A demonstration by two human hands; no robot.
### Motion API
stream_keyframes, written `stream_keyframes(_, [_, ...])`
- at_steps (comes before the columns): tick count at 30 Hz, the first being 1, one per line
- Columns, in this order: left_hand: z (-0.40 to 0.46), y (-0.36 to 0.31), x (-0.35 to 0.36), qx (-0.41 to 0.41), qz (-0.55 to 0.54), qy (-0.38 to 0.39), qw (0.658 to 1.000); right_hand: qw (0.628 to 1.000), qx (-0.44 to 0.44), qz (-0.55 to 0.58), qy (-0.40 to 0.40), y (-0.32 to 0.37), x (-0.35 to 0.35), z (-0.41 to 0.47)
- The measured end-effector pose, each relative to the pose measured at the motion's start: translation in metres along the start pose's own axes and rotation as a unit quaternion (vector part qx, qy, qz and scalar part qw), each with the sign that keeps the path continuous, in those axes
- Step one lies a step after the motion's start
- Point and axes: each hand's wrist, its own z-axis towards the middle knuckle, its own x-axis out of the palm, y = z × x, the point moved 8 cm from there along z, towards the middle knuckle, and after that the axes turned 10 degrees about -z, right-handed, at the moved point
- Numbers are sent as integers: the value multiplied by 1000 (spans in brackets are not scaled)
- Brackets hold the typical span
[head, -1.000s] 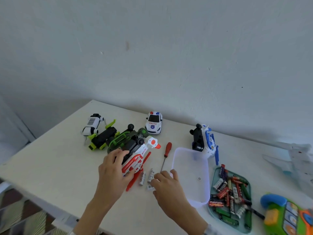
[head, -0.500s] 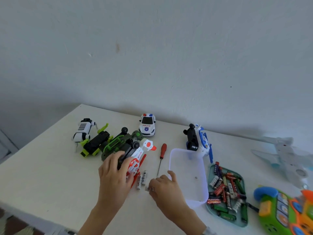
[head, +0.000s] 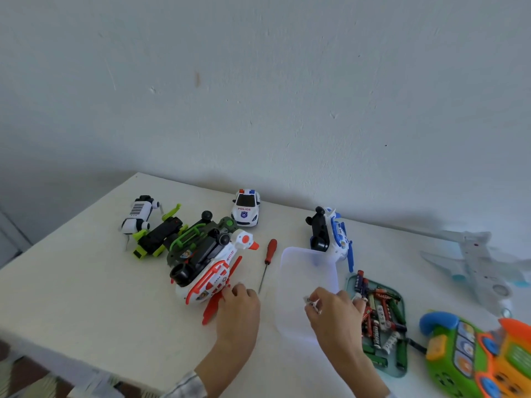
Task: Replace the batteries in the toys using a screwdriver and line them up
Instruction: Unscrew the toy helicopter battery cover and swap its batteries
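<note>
A white and red toy helicopter [head: 209, 277] lies belly-up on the white table [head: 86, 282], with its black battery bay showing. My left hand [head: 238, 308] sits by its red rotor, and its fingers curl down over the loose batteries there, which are mostly hidden. My right hand [head: 333, 314] pinches a small battery [head: 311, 303] over a clear plastic lid [head: 304, 271]. Just right of it a green tray [head: 400, 294] holds several batteries [head: 376, 320]. The red-handled screwdriver [head: 268, 257] lies between the helicopter and the lid, untouched.
Behind the red helicopter lie a green army helicopter [head: 198, 239], a black and lime toy [head: 161, 237] and a white robot dog [head: 138, 214]. A police car [head: 245, 208] and a blue helicopter [head: 330, 237] stand by the wall. A white plane [head: 474, 265] and a green toy phone [head: 474, 357] are at right.
My left hand came off the red helicopter and dropped onto the loose batteries beside it. My right hand lifted a battery and carried it right, toward the green tray.
</note>
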Motion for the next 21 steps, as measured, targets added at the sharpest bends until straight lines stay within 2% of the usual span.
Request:
stream_keyframes(6, [7,2,-1,-24,-34,-1,999,999,-14,31,1,-2,9,-3])
stream_keyframes(12, [13,17,1,-44,-124,-45,990,994,4,95,-48,-7,12,-6])
stream_keyframes(21, [10,10,4,-30,-182,-19,983,990,20,118,-72,-9,25,-4])
